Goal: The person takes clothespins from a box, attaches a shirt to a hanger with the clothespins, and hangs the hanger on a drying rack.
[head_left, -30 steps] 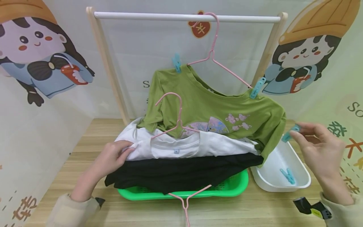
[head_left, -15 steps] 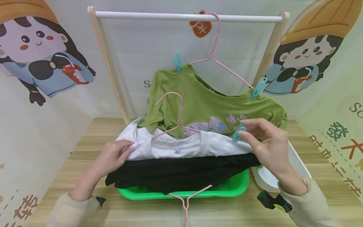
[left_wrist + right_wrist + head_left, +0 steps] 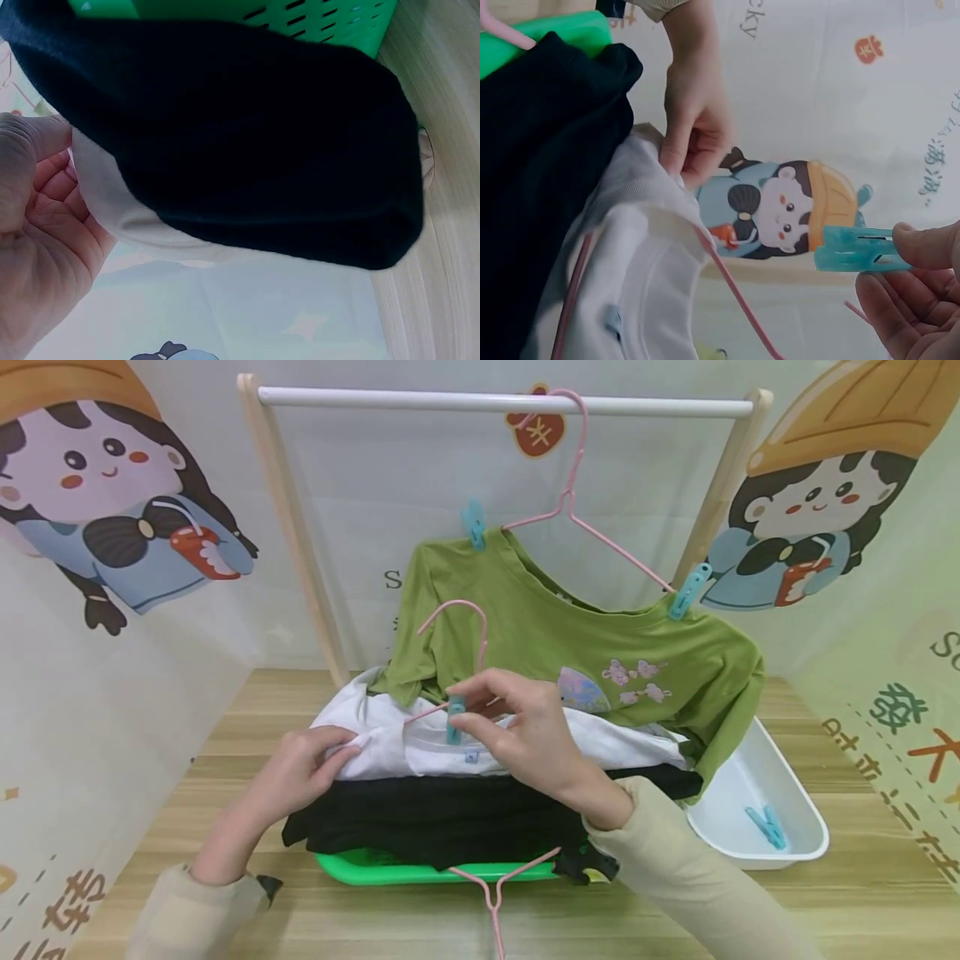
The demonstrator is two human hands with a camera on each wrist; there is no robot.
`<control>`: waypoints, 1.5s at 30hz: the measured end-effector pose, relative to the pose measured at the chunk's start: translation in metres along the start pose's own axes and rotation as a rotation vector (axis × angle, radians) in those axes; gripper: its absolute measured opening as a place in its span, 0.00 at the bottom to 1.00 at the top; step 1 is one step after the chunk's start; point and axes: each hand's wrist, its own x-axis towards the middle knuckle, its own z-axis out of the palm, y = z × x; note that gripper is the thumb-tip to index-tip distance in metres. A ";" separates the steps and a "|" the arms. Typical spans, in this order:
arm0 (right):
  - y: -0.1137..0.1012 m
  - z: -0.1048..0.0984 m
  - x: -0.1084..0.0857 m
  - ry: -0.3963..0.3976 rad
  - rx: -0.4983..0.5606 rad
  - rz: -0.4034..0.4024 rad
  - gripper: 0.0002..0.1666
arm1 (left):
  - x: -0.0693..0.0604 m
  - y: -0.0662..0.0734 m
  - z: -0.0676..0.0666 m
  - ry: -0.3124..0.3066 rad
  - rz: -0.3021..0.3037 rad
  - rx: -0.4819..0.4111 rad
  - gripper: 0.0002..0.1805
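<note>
At the left, your left hand (image 3: pixel 300 768) pinches one shoulder of the white shirt (image 3: pixel 378 750) between thumb and fingers. The shirt lies alongside the black garment (image 3: pixel 427 814), with the pink hanger (image 3: pixel 483 628) entering at its neckline. The cloth looks soft and light and would likely slump if freed; the shoulder is judged the sound place to hold, where the hanger should give it backing. Further right, the blue clothespin (image 3: pixel 453 735) shows apart from the shirt in the right wrist view. Your right hand (image 3: pixel 532 731) grips it by one end between thumb and fingers. Expect it light, stiff, somewhat slippery and sprung; squeeze it by the handle ends. At far right, the white tub (image 3: pixel 813 852) contains a second clothespin (image 3: pixel 768 828).
</note>
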 end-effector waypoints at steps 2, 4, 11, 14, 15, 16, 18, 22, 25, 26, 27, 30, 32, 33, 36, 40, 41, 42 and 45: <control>0.002 0.011 0.006 -0.020 0.016 0.015 0.12 | 0.000 -0.001 0.000 -0.002 0.002 -0.006 0.10; 0.005 0.020 0.011 -0.034 0.031 0.028 0.12 | 0.000 -0.001 0.000 -0.006 0.000 -0.013 0.10; 0.019 0.046 0.023 -0.082 0.050 0.077 0.09 | 0.001 0.001 -0.002 -0.017 -0.014 -0.031 0.10; 0.025 0.056 0.026 -0.107 0.030 0.102 0.09 | 0.001 0.002 -0.003 -0.026 -0.030 -0.028 0.09; 0.028 0.059 0.027 -0.115 0.023 0.111 0.09 | 0.001 0.003 -0.003 -0.029 -0.034 -0.028 0.09; 0.030 0.061 0.027 -0.123 0.017 0.120 0.09 | 0.000 0.003 -0.003 -0.031 -0.037 -0.026 0.09; 0.034 0.066 0.028 -0.142 0.007 0.137 0.09 | 0.000 0.003 -0.002 -0.035 -0.042 -0.026 0.08; 0.039 0.072 0.028 -0.185 -0.011 0.155 0.09 | 0.000 0.004 -0.002 -0.038 -0.040 -0.029 0.08; 0.041 0.074 0.029 -0.208 -0.020 0.156 0.08 | 0.000 0.005 -0.003 -0.038 -0.036 -0.027 0.09; 0.041 0.074 0.029 -0.216 -0.023 0.157 0.08 | 0.000 0.005 -0.003 -0.037 -0.034 -0.028 0.09; 0.041 0.074 0.030 -0.226 -0.028 0.156 0.08 | -0.001 0.004 -0.003 -0.037 -0.033 -0.026 0.09; 0.040 0.074 0.033 -0.255 -0.044 0.146 0.08 | -0.002 0.003 -0.003 -0.037 -0.027 -0.030 0.08; 0.040 0.074 0.034 -0.270 -0.056 0.139 0.08 | -0.002 0.003 -0.003 -0.035 -0.020 -0.034 0.08; 0.039 0.074 0.035 -0.277 -0.061 0.136 0.08 | -0.003 0.003 -0.003 -0.035 -0.019 -0.033 0.08; 0.038 0.074 0.037 -0.290 -0.071 0.137 0.07 | -0.003 0.005 -0.003 -0.036 -0.018 -0.035 0.10; 0.037 0.074 0.039 -0.312 -0.098 0.143 0.07 | -0.005 0.005 -0.003 -0.037 -0.025 -0.037 0.10; 0.037 0.074 0.039 -0.315 -0.103 0.146 0.07 | -0.005 0.005 -0.003 -0.036 -0.027 -0.039 0.10; 0.038 0.074 0.039 -0.318 -0.109 0.151 0.07 | -0.005 0.005 -0.002 -0.035 -0.029 -0.041 0.10; 0.039 0.074 0.040 -0.317 -0.109 0.172 0.07 | -0.006 0.005 -0.001 -0.029 -0.031 -0.044 0.10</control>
